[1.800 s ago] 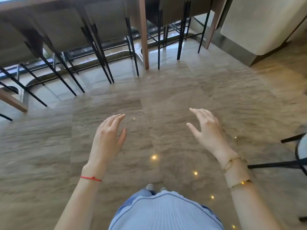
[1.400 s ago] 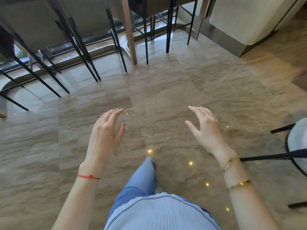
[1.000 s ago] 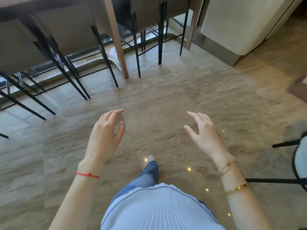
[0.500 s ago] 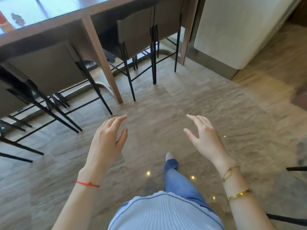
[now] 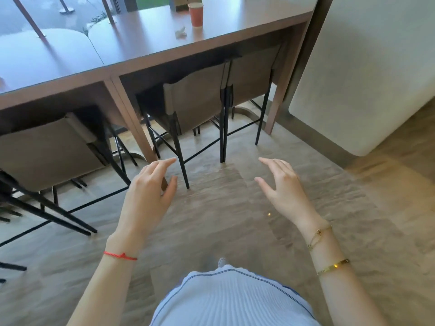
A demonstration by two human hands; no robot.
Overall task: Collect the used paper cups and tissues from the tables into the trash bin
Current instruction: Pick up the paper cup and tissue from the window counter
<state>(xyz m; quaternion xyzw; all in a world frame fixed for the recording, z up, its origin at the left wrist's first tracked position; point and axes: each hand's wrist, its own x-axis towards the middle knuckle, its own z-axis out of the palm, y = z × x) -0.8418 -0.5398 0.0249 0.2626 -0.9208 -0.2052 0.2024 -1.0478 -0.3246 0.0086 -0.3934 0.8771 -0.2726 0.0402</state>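
An orange paper cup (image 5: 196, 14) stands upright near the far edge of a long brown table (image 5: 150, 41). A crumpled white tissue (image 5: 180, 33) lies on the tabletop just left of the cup and nearer to me. My left hand (image 5: 147, 196) and my right hand (image 5: 283, 190) hover empty over the floor, fingers spread, well short of the table. No trash bin is in view.
Tan chairs with black metal legs (image 5: 195, 107) are pushed under the table along its near side. A cream curved wall or counter (image 5: 367, 74) stands to the right. Polished stone floor (image 5: 223, 208) lies between me and the chairs.
The view has tilted up and moved toward the table, bringing the tabletop, cup and tissue into sight. Both hands stay empty and spread in front of me.
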